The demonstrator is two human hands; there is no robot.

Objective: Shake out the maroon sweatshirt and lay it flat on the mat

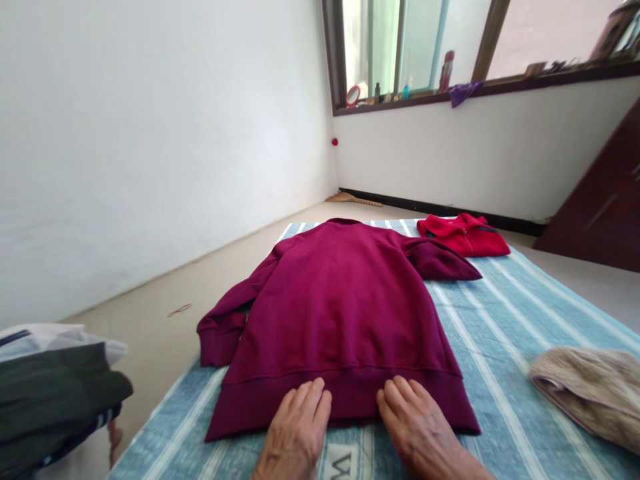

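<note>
A maroon sweatshirt [340, 307] lies spread on the bed, its back up and its collar pointing away from me. One sleeve bends down along the left side, while the other is folded out at the upper right. My left hand [300, 427] is closed over the bottom hem, left of its middle, fingers together on top. To the right, my right hand [415, 420] holds the same hem in a similar way. Both thumbs are hidden under the hands or the cloth. Between the hands, the hem edge looks slightly raised.
A folded red garment [465, 237] lies at the far right of the striped blue bed cover [500, 347]. A beige cloth [590, 390] is near the right edge. Dark and white clothes [55, 393] are piled at left. Beyond stand a wall and a windowsill [420, 99] with small items.
</note>
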